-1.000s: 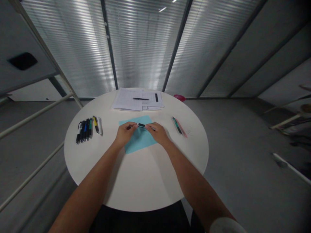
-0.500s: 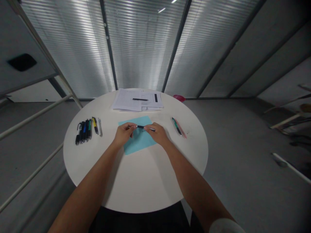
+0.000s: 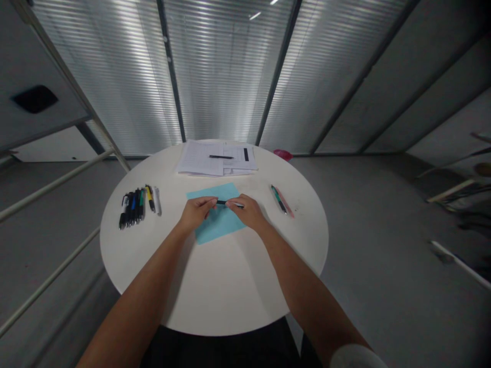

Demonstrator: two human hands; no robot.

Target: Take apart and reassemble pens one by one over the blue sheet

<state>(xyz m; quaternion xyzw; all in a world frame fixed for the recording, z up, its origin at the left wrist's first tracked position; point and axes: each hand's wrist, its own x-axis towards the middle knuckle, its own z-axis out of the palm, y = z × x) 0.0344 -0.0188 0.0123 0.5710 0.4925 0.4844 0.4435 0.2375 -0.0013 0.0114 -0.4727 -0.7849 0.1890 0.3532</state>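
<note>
Over a sheet of light blue paper (image 3: 210,231) on a round white table (image 3: 215,291), the left hand (image 3: 196,213) and the right hand (image 3: 247,210) both grip one black-and-silver pen (image 3: 229,203), their fingers curled, and the pen lies level between them above the sheet. To the left of the hands, about seven pens (image 3: 134,207) lie side by side, the darkest ones hard to tell apart. To the right, two more lie together: a green-and-black pen (image 3: 279,199) against a pink pen (image 3: 287,207). Farther off, a stack of printed papers (image 3: 195,159) carries one black pen (image 3: 221,157) and one black strip (image 3: 246,154). One pink object (image 3: 283,155) sits just past the table's far edge. Compared with the earlier frames, the hands have drawn closer together, the pen has levelled out, and less of it shows.
</note>
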